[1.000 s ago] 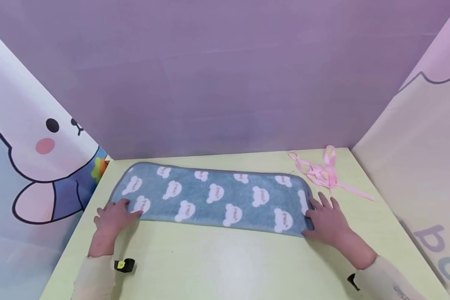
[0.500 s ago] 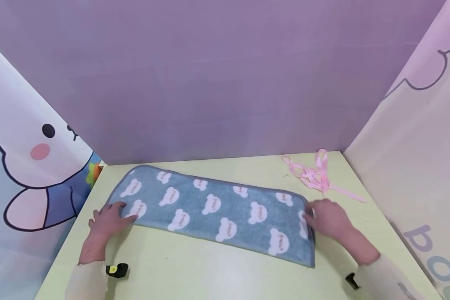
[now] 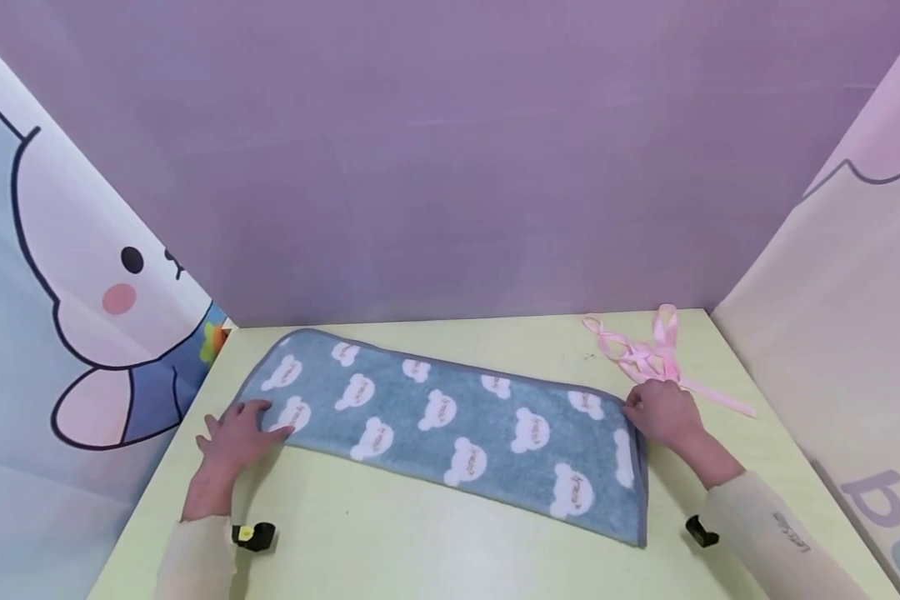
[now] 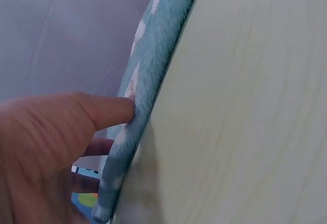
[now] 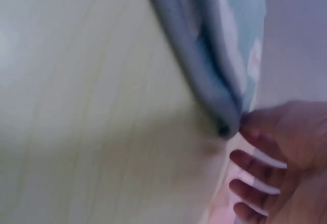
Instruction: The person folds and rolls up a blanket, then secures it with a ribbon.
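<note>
A teal plush towel (image 3: 435,425) with white bear heads lies folded into a long strip, its right end slanting toward the front of the table. At its left end rests my left hand (image 3: 234,437), fingers spread, thumb on the near edge. In the left wrist view the thumb (image 4: 115,110) touches the towel's fold (image 4: 153,75). My right hand (image 3: 667,412) pinches the far right corner between thumb and forefinger. The right wrist view shows that corner (image 5: 230,116) with its layered edges, while the other fingers (image 5: 255,170) curl loosely beside it.
A loose pink ribbon (image 3: 645,354) lies in a tangle at the back right, just behind my right hand. The pale table (image 3: 420,542) is bounded by a purple panel (image 3: 450,167) at the back and printed cloth walls (image 3: 855,333) at the sides.
My right hand has gone from the towel's right end to its far corner and now pinches it. That end has swung toward the front. The left hand stays at the left end.
</note>
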{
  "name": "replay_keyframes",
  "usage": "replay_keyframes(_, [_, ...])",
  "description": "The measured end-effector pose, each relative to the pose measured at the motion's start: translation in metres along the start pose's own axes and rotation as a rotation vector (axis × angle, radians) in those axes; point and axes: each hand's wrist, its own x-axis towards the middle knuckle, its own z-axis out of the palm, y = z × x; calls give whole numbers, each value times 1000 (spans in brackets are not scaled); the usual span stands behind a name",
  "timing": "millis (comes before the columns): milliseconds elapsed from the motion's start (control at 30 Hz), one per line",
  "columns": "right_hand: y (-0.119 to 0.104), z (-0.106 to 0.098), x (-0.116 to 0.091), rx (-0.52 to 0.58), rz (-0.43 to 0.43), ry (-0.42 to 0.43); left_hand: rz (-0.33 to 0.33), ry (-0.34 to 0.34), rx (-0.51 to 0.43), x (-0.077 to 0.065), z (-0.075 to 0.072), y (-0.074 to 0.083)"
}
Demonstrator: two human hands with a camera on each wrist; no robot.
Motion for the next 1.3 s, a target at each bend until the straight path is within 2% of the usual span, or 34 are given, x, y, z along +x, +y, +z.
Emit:
replay_keyframes(200, [4,10,0,29,-68,54,-17,40,22,-3,-4,-2])
replay_keyframes(333, [2,10,0,122,12,61,-72,94,25,-2,-7,-10])
replay_keyframes(500, [0,0,-2,211,151,30,-141,78,52,-2,-12,-19])
replay_keyframes(667, [4,-1,-3,178,188,-32,-112,52,78,2,-11,-15])
replay_keyframes(800, [10,0,-3,163,210,-85,-71,93,92,6,-5,-1])
replay_keyframes(900, [11,0,0,180,188,-106,-35,133,96,3,-1,10])
replay_keyframes(967, [11,-1,2,183,168,-114,-14,133,89,2,2,18])
replay_keyframes(1133, [11,-2,6,160,161,-143,20,39,82,-1,8,36])
replay_keyframes(1300, [18,-6,1,138,157,-202,55,-29,81,-3,11,39])
